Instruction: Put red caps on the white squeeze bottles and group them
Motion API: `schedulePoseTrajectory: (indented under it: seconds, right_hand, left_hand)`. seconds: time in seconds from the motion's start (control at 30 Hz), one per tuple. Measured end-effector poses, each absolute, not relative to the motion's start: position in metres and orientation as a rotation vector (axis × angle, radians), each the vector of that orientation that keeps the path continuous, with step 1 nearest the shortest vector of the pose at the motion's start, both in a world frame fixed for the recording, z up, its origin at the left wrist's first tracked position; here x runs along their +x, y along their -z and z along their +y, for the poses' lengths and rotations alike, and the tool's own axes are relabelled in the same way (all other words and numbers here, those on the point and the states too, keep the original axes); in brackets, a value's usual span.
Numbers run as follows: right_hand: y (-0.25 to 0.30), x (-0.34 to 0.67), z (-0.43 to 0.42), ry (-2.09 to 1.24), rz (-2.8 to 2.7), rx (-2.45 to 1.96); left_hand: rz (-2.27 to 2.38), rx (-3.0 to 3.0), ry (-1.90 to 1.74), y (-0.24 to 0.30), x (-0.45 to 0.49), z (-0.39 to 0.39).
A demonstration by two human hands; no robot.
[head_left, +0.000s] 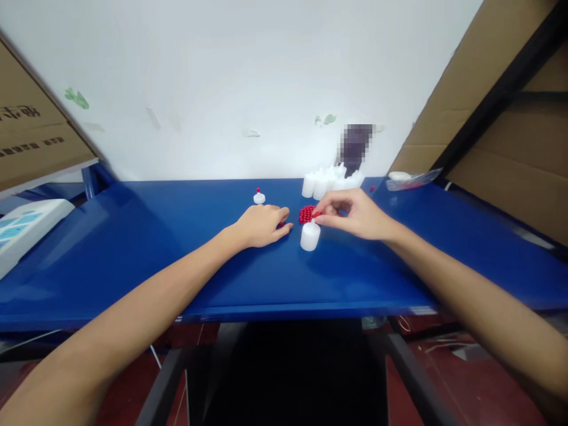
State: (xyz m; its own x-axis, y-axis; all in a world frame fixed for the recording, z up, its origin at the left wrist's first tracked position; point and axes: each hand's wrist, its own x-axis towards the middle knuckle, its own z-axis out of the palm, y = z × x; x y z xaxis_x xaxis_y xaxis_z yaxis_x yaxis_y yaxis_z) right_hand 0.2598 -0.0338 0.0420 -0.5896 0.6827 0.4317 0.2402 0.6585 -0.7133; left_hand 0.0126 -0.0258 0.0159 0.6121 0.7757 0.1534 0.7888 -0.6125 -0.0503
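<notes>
We note a blue table (133, 260) across the middle of the frame; its near edge is visible and its far edge meets a white wall.

The left hand (261, 225) lies palm down just left of centre, with the fingers pressed together and the tips on the table. A single red bead (281, 224) shows at the gap between thumb and forefinger. We cannot tell whether the hand grips it or merely rests beside it.

The right hand (355, 214) is just right of centre. Thumb and forefinger are closed in a pinch directly above a white plastic cylinder (310, 236), which stands upright on the table, and the remaining fingers are curled. A trace of red shows at the fingertips, but we cannot tell whether a bead is held there.

The heap of red beads (306, 213) lies between the two hands, touching the right fingertips and just behind the cylinder.

Above the left hand stands a small white cap (259, 198) with a red bead on top. Further back, right of centre, a cluster of white cylinders (328, 180) partly overlap, so no count is possible. Behind them a dark object (355, 148) is blurred out. A clear plastic bag (410, 177) lies to the right; its contents are indistinct.

A white device (26, 228) is cut off by the left edge of the frame.
</notes>
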Motion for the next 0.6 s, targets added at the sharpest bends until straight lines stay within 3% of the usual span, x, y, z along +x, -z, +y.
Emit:
schedulePoseTrajectory:
  seconds: [0.6]
  right_hand:
    - [-0.0376, 0.2555, -0.0311, -0.967, -2.113, -0.67]
  left_hand:
    - [-1.258, -2.826, 0.255, -0.0108, 0.0057, -0.0199]
